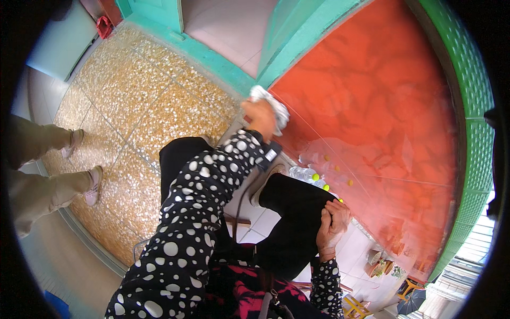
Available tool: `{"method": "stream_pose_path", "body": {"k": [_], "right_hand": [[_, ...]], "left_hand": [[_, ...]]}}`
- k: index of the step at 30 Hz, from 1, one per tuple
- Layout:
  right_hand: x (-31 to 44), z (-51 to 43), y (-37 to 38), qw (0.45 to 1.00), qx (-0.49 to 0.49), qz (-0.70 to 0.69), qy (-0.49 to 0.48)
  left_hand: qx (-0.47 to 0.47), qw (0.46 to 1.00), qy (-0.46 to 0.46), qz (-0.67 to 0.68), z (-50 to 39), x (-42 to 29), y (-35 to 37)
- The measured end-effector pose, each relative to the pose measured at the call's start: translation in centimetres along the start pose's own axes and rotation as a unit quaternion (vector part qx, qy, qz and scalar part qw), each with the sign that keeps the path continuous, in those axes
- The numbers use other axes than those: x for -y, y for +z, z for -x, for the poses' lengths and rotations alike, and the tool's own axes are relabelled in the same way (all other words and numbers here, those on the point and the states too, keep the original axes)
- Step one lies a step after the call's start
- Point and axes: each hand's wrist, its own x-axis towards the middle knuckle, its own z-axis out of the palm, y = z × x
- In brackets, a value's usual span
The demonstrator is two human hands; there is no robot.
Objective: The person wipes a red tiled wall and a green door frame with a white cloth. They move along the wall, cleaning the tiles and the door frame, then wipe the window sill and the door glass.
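My left hand (261, 117), slightly blurred, grips a crumpled white cloth (281, 112). The cloth is at the corner where the teal door frame (239, 77) meets the glossy orange tiled wall (358, 99); whether it presses on the wall I cannot tell. A black device (266, 158) with a cable sits near that wrist. My right hand (334, 225) rests on my black-trousered knee (303, 203), holding nothing visible. Just beyond that knee, clear plastic bottles (303, 173) with yellow-green caps stand along the wall's base, partly hidden by my leg.
Another person's legs (51, 187) are at the left on the terrazzo floor (159, 99). A doorway with a teal door (153, 14) opens ahead. Potted plants (374, 257) and a dark umbrella (411, 302) are at lower right. Green patterned tiles (474, 99) border the orange wall.
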Motion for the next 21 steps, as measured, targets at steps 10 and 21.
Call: {"method": "stream_pose_path", "body": {"k": [10, 21], "right_hand": [[-0.1, 0.0, -0.1, 1.0, 0.001, -0.015, 0.006], [-0.2, -0.2, -0.2, 1.0, -0.014, -0.022, -0.002]], "left_hand": [[-0.111, 0.518, -0.308, 0.79, 1.4, -5.2, -5.3], [-0.119, 0.862, -0.046, 0.491, -2.1, -7.1, 0.5]]}}
